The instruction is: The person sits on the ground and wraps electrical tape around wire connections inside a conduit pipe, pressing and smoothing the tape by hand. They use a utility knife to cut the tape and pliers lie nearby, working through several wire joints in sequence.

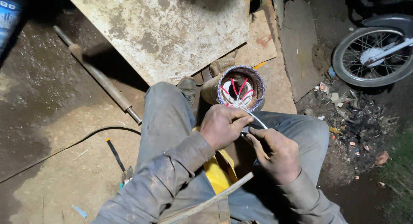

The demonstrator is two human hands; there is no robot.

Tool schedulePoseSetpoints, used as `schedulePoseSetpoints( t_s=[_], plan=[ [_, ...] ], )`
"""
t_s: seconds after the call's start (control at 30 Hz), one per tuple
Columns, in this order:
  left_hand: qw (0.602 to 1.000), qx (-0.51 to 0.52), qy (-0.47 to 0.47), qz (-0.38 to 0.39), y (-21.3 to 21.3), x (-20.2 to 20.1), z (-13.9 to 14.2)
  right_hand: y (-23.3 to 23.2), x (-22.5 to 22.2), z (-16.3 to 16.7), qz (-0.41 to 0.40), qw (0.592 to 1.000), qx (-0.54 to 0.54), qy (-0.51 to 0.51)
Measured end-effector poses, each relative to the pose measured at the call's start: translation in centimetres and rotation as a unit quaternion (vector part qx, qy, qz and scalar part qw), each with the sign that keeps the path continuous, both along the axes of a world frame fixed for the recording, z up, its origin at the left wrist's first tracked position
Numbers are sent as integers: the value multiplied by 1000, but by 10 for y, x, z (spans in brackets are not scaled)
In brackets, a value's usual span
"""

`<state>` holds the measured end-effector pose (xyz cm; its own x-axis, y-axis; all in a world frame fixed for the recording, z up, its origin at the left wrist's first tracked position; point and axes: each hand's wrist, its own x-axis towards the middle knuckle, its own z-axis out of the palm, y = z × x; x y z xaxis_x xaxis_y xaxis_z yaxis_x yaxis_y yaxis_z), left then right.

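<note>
Stator-like cylinder [241,91] sits just above frame centre, open end facing the camera, propped between the person's knees. Inside: white strips and red wires [239,89] fanned across the bore, rim wrapped in pale insulation.

Left hand [223,127] at centre, fingers curled, grip closed on a white strip [254,115] that runs from the cylinder's lower rim down toward the hands. Thumb and forefinger pinch it right below the rim.

Right hand [275,154] just right of centre and lower, touching the left at the fingertips. Fingers pinched together on the lower end of the same white strip; exact contact is partly hidden by the knuckles.

Both sleeves and the grey trousers [167,120] are dusty. Yellow item [217,172] lies in the lap under the left forearm. Wooden stick [215,200] lies diagonally across lower centre.

Around: rusted metal sheet [167,30] top centre, leaning over the ground. Long iron rod [101,77] diagonal at upper left. Black cable [64,148] curves across the dirt at left. Pliers [125,177] with dark handles on the ground at lower left, well apart from the hands. Motorcycle wheel [374,52] at upper right, litter and ash [352,120] below it.
</note>
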<state>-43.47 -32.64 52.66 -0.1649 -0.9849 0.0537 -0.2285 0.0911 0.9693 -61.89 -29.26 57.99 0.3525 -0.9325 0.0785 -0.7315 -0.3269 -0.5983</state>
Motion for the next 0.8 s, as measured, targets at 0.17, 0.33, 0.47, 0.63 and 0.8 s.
schedulePoseSetpoints(
  t_s=[0.17, 0.33, 0.47, 0.63, 0.8],
  plan=[
    [993, 115, -9, -26, -5, 1, -5, -1, 2, 4, 70, 995, -33, 60],
    [987, 155, -47, -6, -11, 2, 8, 3, 0, 6, 90, 987, -52, 121],
    [982, 105, -44, 148, -15, 21, 25, 9, -3, 6, 67, 982, 112, 135],
    [990, 111, -44, 73, 36, 29, 29, 4, -7, 2, -30, 973, 228, -8],
    [997, -1, -19, 70, 78, 17, 11, -7, -11, -3, -174, 888, 421, -59]
  ],
)
